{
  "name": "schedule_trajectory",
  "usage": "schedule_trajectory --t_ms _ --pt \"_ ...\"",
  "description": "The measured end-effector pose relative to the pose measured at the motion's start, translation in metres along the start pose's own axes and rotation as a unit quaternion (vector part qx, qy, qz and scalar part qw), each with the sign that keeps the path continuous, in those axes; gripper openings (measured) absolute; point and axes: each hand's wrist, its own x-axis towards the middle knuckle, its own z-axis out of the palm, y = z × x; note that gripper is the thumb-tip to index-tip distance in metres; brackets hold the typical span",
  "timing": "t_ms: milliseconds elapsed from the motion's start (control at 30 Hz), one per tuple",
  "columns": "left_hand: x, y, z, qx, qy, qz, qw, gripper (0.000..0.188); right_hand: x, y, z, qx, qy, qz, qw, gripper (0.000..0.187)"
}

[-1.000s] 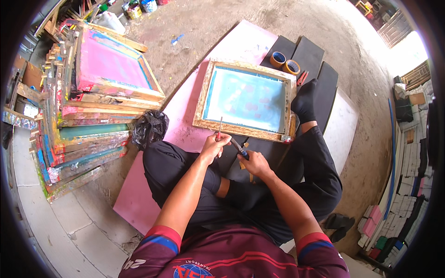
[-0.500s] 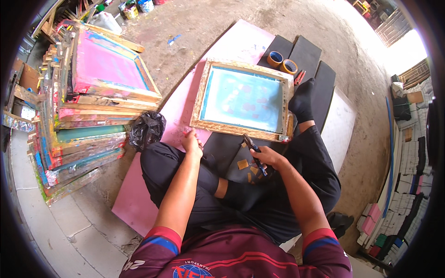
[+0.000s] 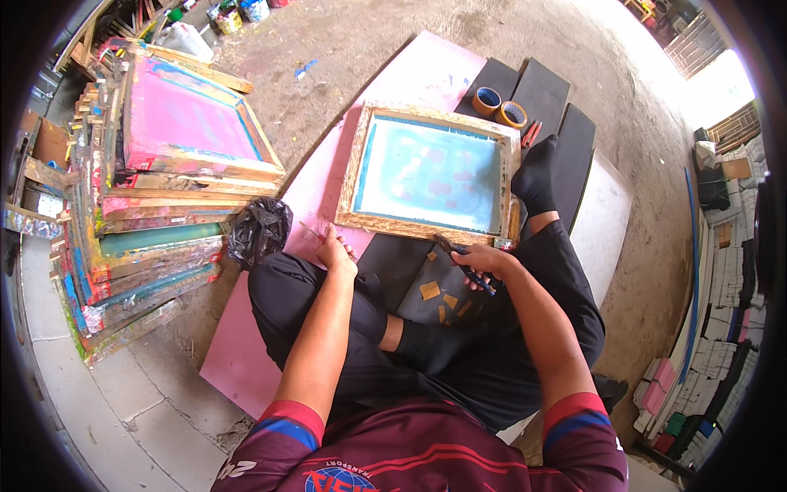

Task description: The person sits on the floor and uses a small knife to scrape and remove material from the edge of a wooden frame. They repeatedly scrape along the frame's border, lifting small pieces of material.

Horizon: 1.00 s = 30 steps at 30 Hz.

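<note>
My right hand (image 3: 485, 261) is wrapped round dark-handled pliers (image 3: 445, 243), their head close to the near edge of a wooden screen-printing frame (image 3: 348, 184). The frame lies flat in front of me; its mesh (image 3: 426, 176) is pale blue with faint patches. My left hand (image 3: 336, 252) is closed just off the frame's near left corner. A thin, slender piece (image 3: 308, 230) sticks out from its fingers, too small to name. Several small tan scraps (image 3: 429, 290) lie on the black board (image 3: 393, 266) below the pliers.
A stack of paint-stained screen frames (image 3: 123, 238) stands at left, beside a crumpled black plastic bag (image 3: 261, 230). Two tape rolls (image 3: 512, 115) and red-handled pliers (image 3: 532, 133) lie beyond the frame, near my foot (image 3: 537, 176). A pink board (image 3: 418, 70) lies underneath.
My right hand has shifted slightly right and up, and the pliers have tilted to a flatter angle. The thin piece in my left hand now shows more clearly.
</note>
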Motion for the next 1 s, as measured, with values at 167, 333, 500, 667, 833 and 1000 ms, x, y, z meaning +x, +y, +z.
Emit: schedule_trajectory --t_ms 167,333,500,667,833,1000 --pt "-0.01 -0.004 0.003 0.028 -0.029 0.036 0.999 0.034 0.004 0.012 0.021 -0.145 0.141 -0.06 0.978 0.057" --pt "-0.024 -0.008 0.004 0.065 -0.063 0.025 0.996 0.028 0.012 0.031 0.047 -0.239 0.314 -0.094 0.914 0.06" --pt "-0.034 -0.01 0.002 0.128 -0.186 0.015 0.974 0.027 0.009 0.037 0.053 -0.208 0.318 -0.097 0.92 0.057" --pt "-0.063 -0.008 0.003 0.291 -0.384 0.008 0.876 0.034 -0.014 0.009 0.086 -0.184 0.254 -0.121 0.942 0.056" --pt "-0.065 -0.011 -0.001 0.316 -0.429 0.002 0.846 0.028 -0.013 -0.008 0.106 -0.181 0.22 -0.162 0.945 0.055" --pt "-0.061 -0.008 -0.003 0.267 -0.429 -0.043 0.862 0.021 -0.001 -0.012 0.106 -0.114 0.146 -0.151 0.971 0.055"
